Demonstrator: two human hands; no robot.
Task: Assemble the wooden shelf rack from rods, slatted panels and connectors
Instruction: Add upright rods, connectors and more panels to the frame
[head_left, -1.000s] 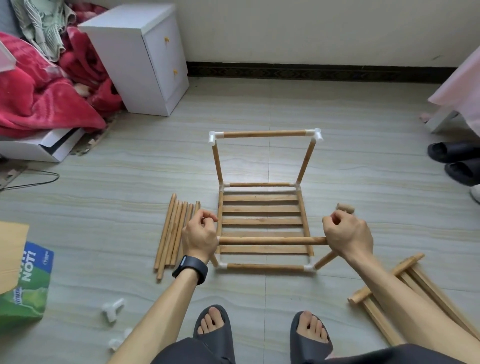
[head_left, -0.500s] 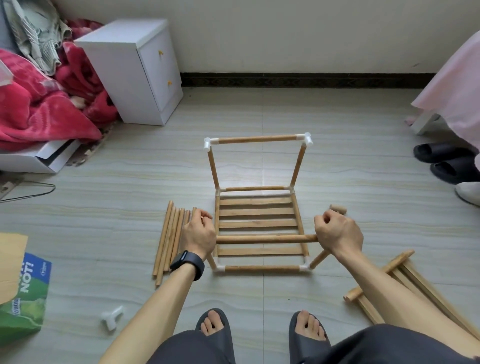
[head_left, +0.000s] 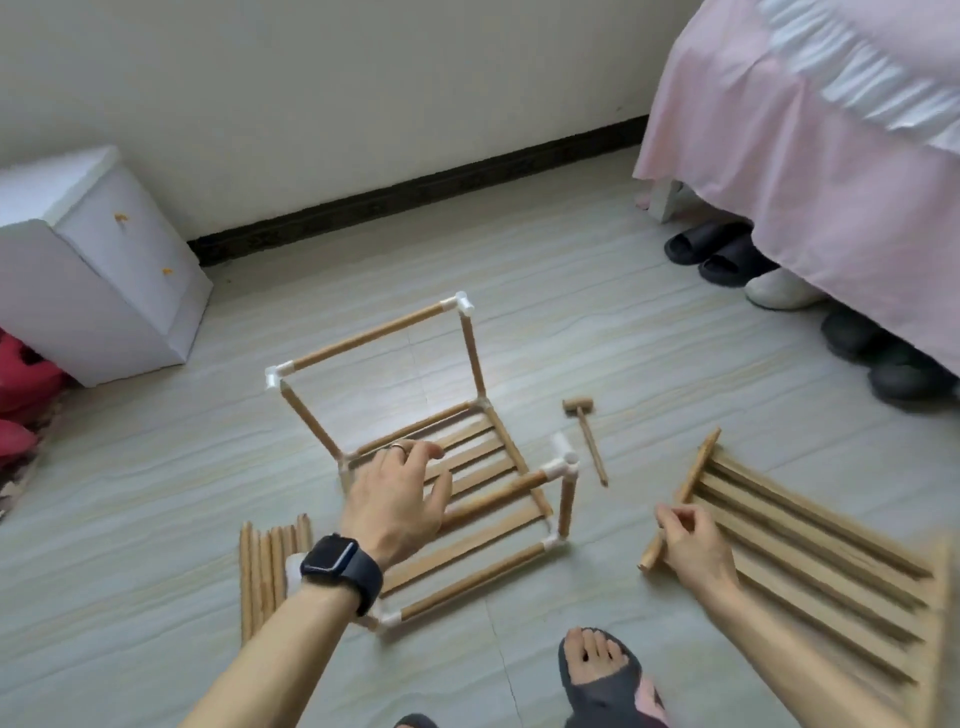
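The half-built rack (head_left: 470, 358) stands on the floor, wooden rods joined by white connectors (head_left: 563, 460) around a slatted panel (head_left: 467, 462) at its base. My left hand (head_left: 397, 501), wearing a watch, hovers over the rack's near left corner with fingers spread and relaxed; the near top rod (head_left: 498, 496) runs under its palm. My right hand (head_left: 693, 545) curls its fingers round the side rail of a loose slatted panel (head_left: 810, 551) lying to the right. A small wooden mallet (head_left: 587, 431) lies between rack and panel.
Several spare rods (head_left: 267, 571) lie left of the rack. A white cabinet (head_left: 93, 291) stands at the left, a bed with a pink skirt (head_left: 810, 171) at the right with slippers (head_left: 727, 254) beneath it. My sandalled foot (head_left: 602, 675) is at the bottom edge.
My right hand has let go of the mallet, which now lies on the floor, and moved right onto the loose panel. My left hand has opened off the post. The view swung right.
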